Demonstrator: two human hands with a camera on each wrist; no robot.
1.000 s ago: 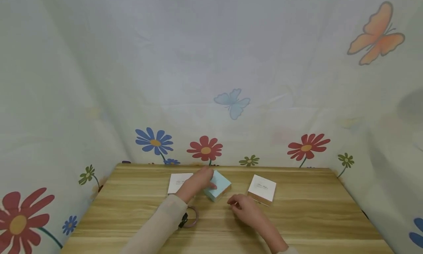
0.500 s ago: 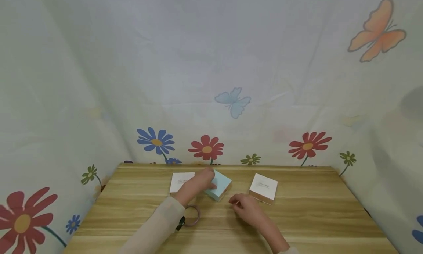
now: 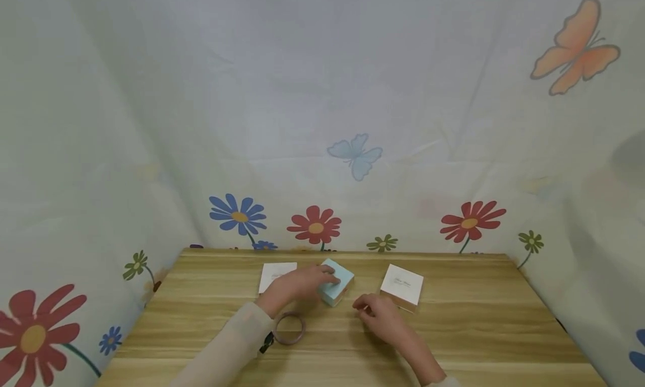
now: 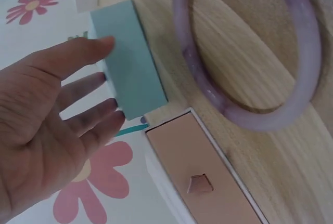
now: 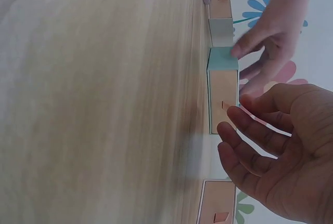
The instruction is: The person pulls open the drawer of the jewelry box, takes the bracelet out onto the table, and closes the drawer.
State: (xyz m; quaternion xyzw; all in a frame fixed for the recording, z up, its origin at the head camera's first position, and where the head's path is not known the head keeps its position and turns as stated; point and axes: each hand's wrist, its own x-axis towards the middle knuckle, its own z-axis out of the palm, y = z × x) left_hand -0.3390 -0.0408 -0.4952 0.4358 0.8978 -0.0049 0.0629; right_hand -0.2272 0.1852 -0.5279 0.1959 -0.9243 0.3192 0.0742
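Note:
My left hand [image 3: 301,283] lies over a light-blue box [image 3: 344,276], its fingers extended across the top. In the left wrist view the thumb overlaps one side of the box and the other fingertips are at its edge. The right wrist view shows the box's peach drawer front [image 5: 219,91] with a small tab. My right hand [image 3: 384,320] is in front and to the right of this box, fingers loosely bent and nothing in them. A marbled purple bangle [image 4: 260,121] lies on the table by my left wrist.
A white box [image 3: 274,271] with a peach drawer front sits left of the blue one, partly behind my left hand. Another white box [image 3: 403,283] stands to the right, past my right hand. Behind the wooden table [image 3: 478,331] hangs a flower-printed cloth [image 3: 282,96].
My left hand has loosened from the blue box and drawn slightly left and nearer, its fingers spreading over the top. The right hand has barely moved.

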